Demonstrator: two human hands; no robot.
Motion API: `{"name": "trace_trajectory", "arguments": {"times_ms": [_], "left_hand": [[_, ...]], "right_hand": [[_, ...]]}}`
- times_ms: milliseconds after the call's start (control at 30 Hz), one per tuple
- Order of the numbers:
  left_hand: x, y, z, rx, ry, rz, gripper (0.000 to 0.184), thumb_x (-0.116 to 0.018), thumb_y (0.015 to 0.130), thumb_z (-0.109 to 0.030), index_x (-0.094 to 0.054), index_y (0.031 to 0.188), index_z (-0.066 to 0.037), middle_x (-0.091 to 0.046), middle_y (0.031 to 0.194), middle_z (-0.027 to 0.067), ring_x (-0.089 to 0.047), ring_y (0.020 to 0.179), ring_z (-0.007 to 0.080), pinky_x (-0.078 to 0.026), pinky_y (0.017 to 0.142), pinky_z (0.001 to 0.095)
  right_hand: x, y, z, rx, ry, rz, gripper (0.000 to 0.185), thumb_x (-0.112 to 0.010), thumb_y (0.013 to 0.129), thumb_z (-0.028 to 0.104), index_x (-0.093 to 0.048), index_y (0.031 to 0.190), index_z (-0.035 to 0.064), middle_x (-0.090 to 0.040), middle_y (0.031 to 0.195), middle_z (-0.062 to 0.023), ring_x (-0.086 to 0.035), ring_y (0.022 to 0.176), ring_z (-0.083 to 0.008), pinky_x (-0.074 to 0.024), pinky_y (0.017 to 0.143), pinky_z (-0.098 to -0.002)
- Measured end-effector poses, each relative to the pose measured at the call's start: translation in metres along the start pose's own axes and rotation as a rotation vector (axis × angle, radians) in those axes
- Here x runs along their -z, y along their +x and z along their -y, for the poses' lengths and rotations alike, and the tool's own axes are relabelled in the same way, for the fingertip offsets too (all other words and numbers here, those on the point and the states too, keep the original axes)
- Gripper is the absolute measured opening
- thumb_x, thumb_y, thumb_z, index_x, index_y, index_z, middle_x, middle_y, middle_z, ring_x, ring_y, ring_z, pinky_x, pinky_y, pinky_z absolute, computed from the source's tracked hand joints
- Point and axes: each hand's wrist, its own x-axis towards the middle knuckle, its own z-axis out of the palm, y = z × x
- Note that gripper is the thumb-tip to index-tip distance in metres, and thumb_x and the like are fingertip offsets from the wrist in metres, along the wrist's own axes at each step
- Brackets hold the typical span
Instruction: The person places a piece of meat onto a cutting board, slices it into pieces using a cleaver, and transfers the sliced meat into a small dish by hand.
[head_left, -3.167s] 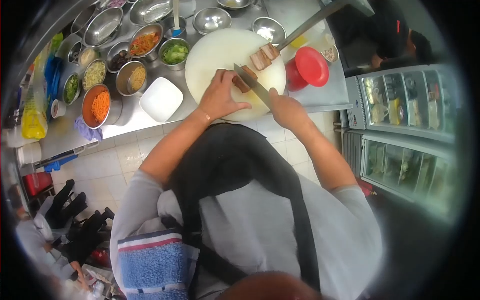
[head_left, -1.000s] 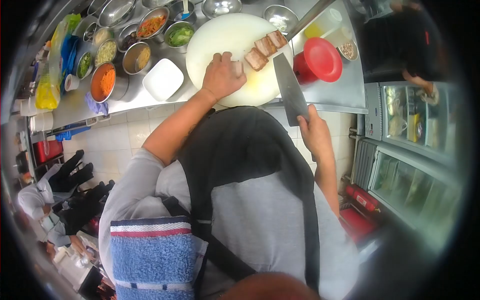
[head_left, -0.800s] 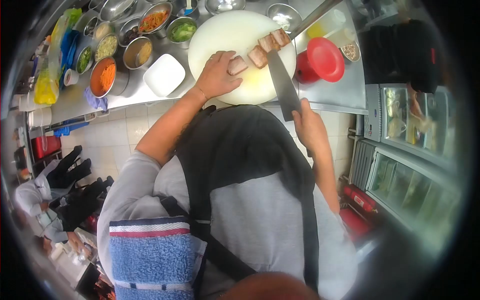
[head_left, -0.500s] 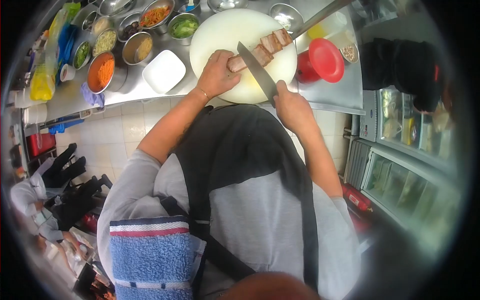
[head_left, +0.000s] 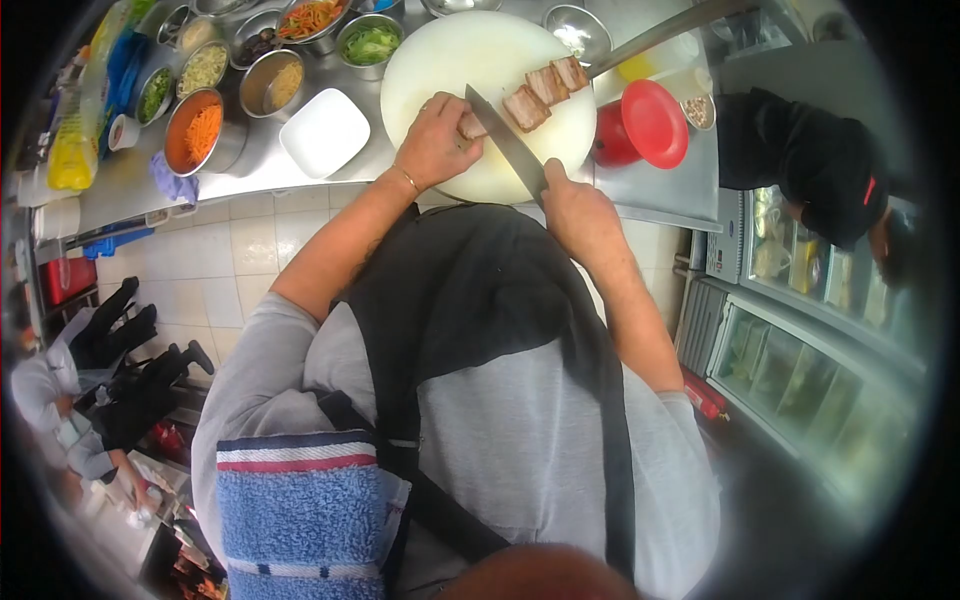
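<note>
On the round white cutting board (head_left: 430, 60) lies a row of roast pork belly slices (head_left: 526, 108), browned along the edges and pale inside. My left hand (head_left: 437, 142) is closed on the end piece of pork belly (head_left: 471, 125), fingers bent, with a thin bracelet at the wrist. In my right hand (head_left: 583, 215) is the handle of a large knife (head_left: 510, 143). Its blade slants up and left beside the end piece, with a gap between it and the other slices. My fingers partly hide the end piece.
Left of the board stand a white square dish (head_left: 325, 133) and metal bowls of shredded carrot (head_left: 202, 134) and greens (head_left: 370, 46). A red container (head_left: 618, 135) with a red round plate (head_left: 655, 123) and a long metal bar (head_left: 650, 35) are right. A co-worker (head_left: 810, 165) reaches toward the refrigerator.
The gap between the end piece and the other slices has widened, and the blade has shifted slightly left. At the right, the co-worker's arm has extended lower. My left hand keeps its grip.
</note>
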Motion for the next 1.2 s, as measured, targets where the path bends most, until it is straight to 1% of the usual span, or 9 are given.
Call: {"name": "trace_trajectory", "arguments": {"times_ms": [67,267,367,600,800,900,967,1100,1200], "left_hand": [[0.000,0.001,0.001,-0.038,0.002,-0.030,0.041,-0.081,0.078,-0.017,-0.064,0.112,-0.002,-0.062,0.112,0.0166,-0.064,0.103,0.0378,-0.055,0.092,0.0450],[0.002,0.003,0.000,-0.057,0.007,-0.027,0.037,-0.080,0.079,-0.016,-0.065,0.109,-0.002,-0.063,0.108,0.0157,-0.064,0.102,0.0373,-0.055,0.090,0.0453],[0.001,0.003,0.002,-0.070,0.022,-0.030,0.040,-0.082,0.077,-0.015,-0.065,0.110,-0.001,-0.064,0.108,0.0150,-0.066,0.099,0.0347,-0.056,0.090,0.0421],[0.000,0.005,0.001,-0.010,0.031,0.004,0.037,-0.082,0.078,-0.016,-0.067,0.108,-0.001,-0.065,0.106,0.0152,-0.066,0.100,0.0349,-0.056,0.089,0.0418],[-0.002,0.002,0.003,-0.018,0.050,0.003,0.036,-0.083,0.078,-0.017,-0.067,0.107,-0.001,-0.066,0.105,0.0146,-0.067,0.101,0.0355,-0.056,0.090,0.0429],[-0.003,0.005,0.002,-0.010,0.042,-0.009,0.036,-0.083,0.078,-0.016,-0.067,0.107,-0.001,-0.066,0.106,0.0147,-0.066,0.101,0.0361,-0.056,0.091,0.0437],[-0.001,0.004,0.002,0.003,0.024,-0.005,0.036,-0.083,0.078,-0.016,-0.067,0.107,-0.001,-0.067,0.106,0.0151,-0.067,0.101,0.0365,-0.056,0.091,0.0442],[-0.004,-0.005,-0.001,-0.034,0.041,-0.020,0.036,-0.083,0.078,-0.016,-0.068,0.107,-0.002,-0.067,0.106,0.0152,-0.067,0.100,0.0367,-0.056,0.090,0.0440],[0.000,0.005,0.001,0.016,0.061,0.006,0.036,-0.083,0.079,-0.017,-0.068,0.108,-0.002,-0.066,0.103,0.0140,-0.066,0.097,0.0369,-0.056,0.089,0.0435]], "right_hand": [[0.000,-0.001,0.001,0.011,-0.023,-0.012,0.020,-0.052,0.097,0.005,-0.048,0.116,-0.0002,-0.074,0.085,-0.0297,-0.075,0.087,-0.0498,-0.0573,0.082,-0.0605],[0.002,-0.004,0.004,0.032,-0.049,-0.029,0.020,-0.052,0.095,0.002,-0.049,0.114,-0.0005,-0.074,0.083,-0.0302,-0.075,0.085,-0.0492,-0.0587,0.079,-0.0590],[0.006,0.001,0.006,0.024,-0.033,-0.002,0.018,-0.052,0.095,0.002,-0.049,0.113,-0.0010,-0.073,0.083,-0.0306,-0.075,0.086,-0.0499,-0.0589,0.080,-0.0586],[0.005,0.030,0.015,0.054,-0.014,-0.026,0.019,-0.051,0.095,0.002,-0.049,0.113,-0.0014,-0.074,0.087,-0.0322,-0.075,0.089,-0.0507,-0.0581,0.083,-0.0588],[0.010,0.020,0.015,-0.012,-0.033,0.073,0.020,-0.052,0.095,0.003,-0.050,0.114,-0.0015,-0.074,0.089,-0.0323,-0.075,0.090,-0.0501,-0.0579,0.084,-0.0589],[0.001,0.034,0.013,0.050,-0.040,-0.010,0.020,-0.052,0.094,0.003,-0.051,0.114,-0.0020,-0.074,0.090,-0.0324,-0.075,0.091,-0.0500,-0.0579,0.084,-0.0587],[0.007,0.031,0.011,0.041,-0.051,0.051,0.021,-0.054,0.095,0.004,-0.051,0.115,-0.0015,-0.075,0.089,-0.0319,-0.076,0.090,-0.0493,-0.0591,0.083,-0.0569],[-0.019,0.027,0.000,0.041,-0.033,0.057,0.021,-0.055,0.094,0.004,-0.050,0.114,-0.0013,-0.074,0.088,-0.0317,-0.076,0.088,-0.0493,-0.0598,0.080,-0.0565],[-0.015,0.033,-0.003,0.078,-0.037,0.015,0.024,-0.058,0.093,0.006,-0.047,0.113,-0.0018,-0.073,0.085,-0.0321,-0.075,0.084,-0.0508,-0.0588,0.076,-0.0590]]}}
